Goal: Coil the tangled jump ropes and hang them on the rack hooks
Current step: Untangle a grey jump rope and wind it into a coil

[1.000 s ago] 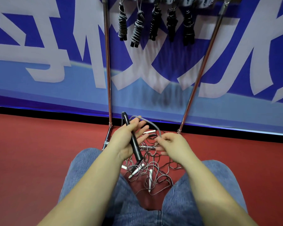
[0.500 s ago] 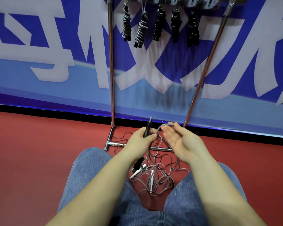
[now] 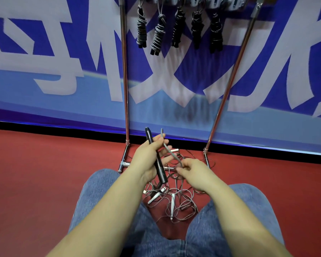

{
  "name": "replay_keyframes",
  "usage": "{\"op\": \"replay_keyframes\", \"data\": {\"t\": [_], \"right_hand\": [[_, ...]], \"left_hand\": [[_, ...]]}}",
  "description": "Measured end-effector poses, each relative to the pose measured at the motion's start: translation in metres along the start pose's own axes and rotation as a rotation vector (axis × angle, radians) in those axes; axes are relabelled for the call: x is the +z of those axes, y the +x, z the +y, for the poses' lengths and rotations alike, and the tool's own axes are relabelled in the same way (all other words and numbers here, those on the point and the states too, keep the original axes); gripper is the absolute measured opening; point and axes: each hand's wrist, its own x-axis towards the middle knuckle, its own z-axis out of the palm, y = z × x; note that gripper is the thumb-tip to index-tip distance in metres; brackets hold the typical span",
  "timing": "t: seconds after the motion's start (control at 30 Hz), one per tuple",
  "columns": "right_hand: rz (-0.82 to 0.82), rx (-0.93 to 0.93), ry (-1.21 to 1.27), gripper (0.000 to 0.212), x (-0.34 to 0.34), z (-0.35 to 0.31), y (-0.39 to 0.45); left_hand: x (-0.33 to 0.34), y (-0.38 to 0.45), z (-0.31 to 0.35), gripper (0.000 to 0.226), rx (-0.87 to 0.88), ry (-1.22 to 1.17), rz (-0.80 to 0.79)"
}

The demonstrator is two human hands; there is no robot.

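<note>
My left hand point(image 3: 150, 160) grips a black jump-rope handle point(image 3: 157, 160), which points up and away from me. A grey cord point(image 3: 170, 150) loops up over my left fingers and runs down to my right hand point(image 3: 195, 172), which pinches it. Beneath both hands a tangle of thin ropes point(image 3: 174, 203) with white handles lies on the red floor between my knees. Several coiled ropes point(image 3: 159, 33) hang from the hooks of the metal rack point(image 3: 125, 89) at the top of the view.
The rack's two upright poles and its foot bar point(image 3: 123, 165) stand just beyond the tangle, in front of a blue and white banner point(image 3: 44, 71). Red floor point(image 3: 44, 173) spreads to both sides. My jeans-clad knees point(image 3: 100, 191) flank the rope pile.
My right hand has dropped lower and to the right, pulling the grey cord down from my left fingers. The black handle has tilted back up in my left hand.
</note>
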Motion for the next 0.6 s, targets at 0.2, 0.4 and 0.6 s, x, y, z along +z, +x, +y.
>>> {"op": "replay_keyframes", "data": {"t": [0.2,0.4,0.6], "right_hand": [[0.058,0.059,0.865,0.026,-0.017,-0.022,-0.007],[0.092,0.103,1.368,0.027,-0.031,-0.027,-0.010],[0.064,0.086,1.071,0.020,-0.028,-0.022,-0.007]], "left_hand": [[-0.009,0.004,-0.011,0.020,0.095,0.625,-0.077],[-0.016,0.005,-0.021,0.019,0.109,0.858,-0.033],[-0.013,0.003,-0.012,0.017,0.006,0.383,0.039]]}}
